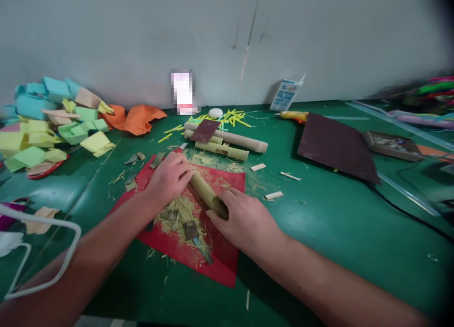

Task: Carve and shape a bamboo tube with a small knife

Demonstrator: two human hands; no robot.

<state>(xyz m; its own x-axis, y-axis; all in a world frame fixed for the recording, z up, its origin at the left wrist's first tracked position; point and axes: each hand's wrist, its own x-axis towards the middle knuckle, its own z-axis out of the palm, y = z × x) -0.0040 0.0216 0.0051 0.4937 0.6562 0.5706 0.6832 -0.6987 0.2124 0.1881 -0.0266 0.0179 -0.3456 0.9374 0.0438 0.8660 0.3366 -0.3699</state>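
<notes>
My left hand (169, 176) is closed over the far end of a short bamboo piece (205, 190), and a thin blade tip pokes out above its fingers. The near end of the same bamboo piece is wrapped by my right hand (244, 218). The bamboo lies slanted on a red sheet (220, 265) spread on the green table (319, 232). Pale shavings and dark scraps (180, 218) lie on the red sheet below the bamboo.
Several longer bamboo pieces (230, 145) with a small sandpaper scrap lie behind the red sheet. A big dark sandpaper sheet (336, 147) lies to the right. Coloured foam blocks (53, 124) are heaped at the left, with orange paper (138, 119) beside them. Yellow sticks (230, 116) lie by the wall.
</notes>
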